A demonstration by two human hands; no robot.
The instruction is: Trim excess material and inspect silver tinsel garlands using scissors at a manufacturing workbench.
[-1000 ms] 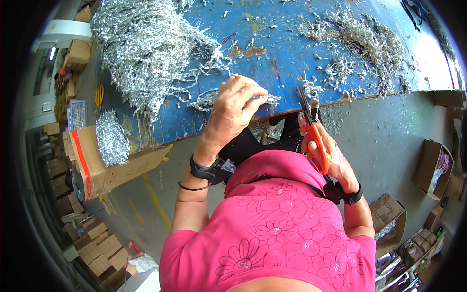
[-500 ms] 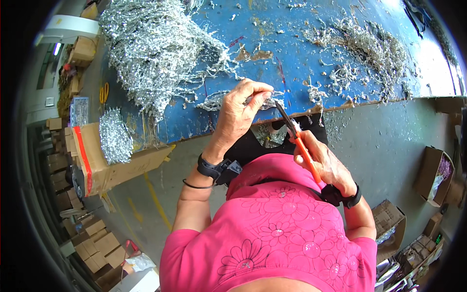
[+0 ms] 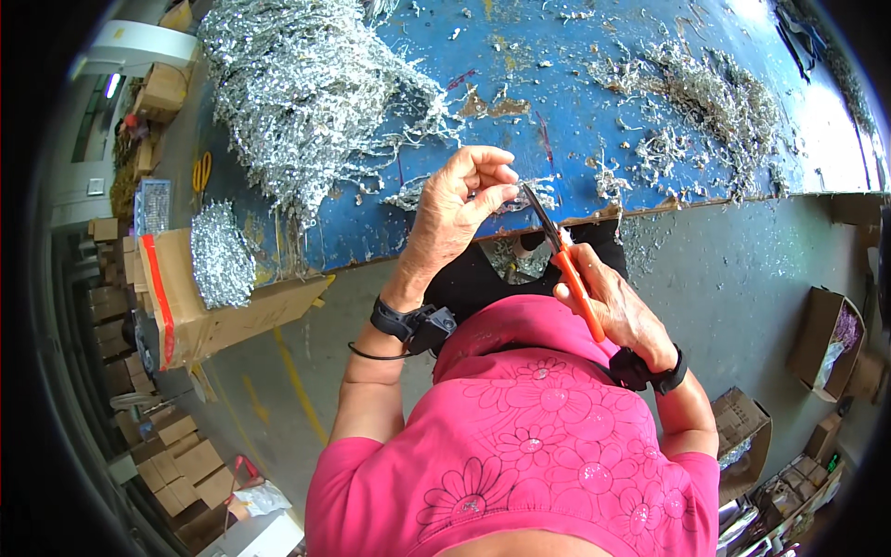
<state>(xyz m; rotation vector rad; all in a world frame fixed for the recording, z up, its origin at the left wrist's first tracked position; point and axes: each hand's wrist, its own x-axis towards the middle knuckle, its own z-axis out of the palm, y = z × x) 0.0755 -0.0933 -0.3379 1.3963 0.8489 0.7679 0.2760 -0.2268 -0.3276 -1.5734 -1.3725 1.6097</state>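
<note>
Orange-handled scissors (image 3: 569, 271) sat gripped in the right hand (image 3: 610, 304), blades pointing close beside the left hand (image 3: 452, 204). That hand was narrowly pinched; we could not tell on what. We judged that a slip could nick its fingertips. Silver strands (image 3: 405, 195) lay by it along the counter (image 3: 575, 102), near a tinsel heap (image 3: 306, 111).

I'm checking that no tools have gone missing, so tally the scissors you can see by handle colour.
Orange-handled scissors, in the right hand: 1
Yellow-handled scissors, left of the big silver tinsel heap: 1
Total: 2
</note>
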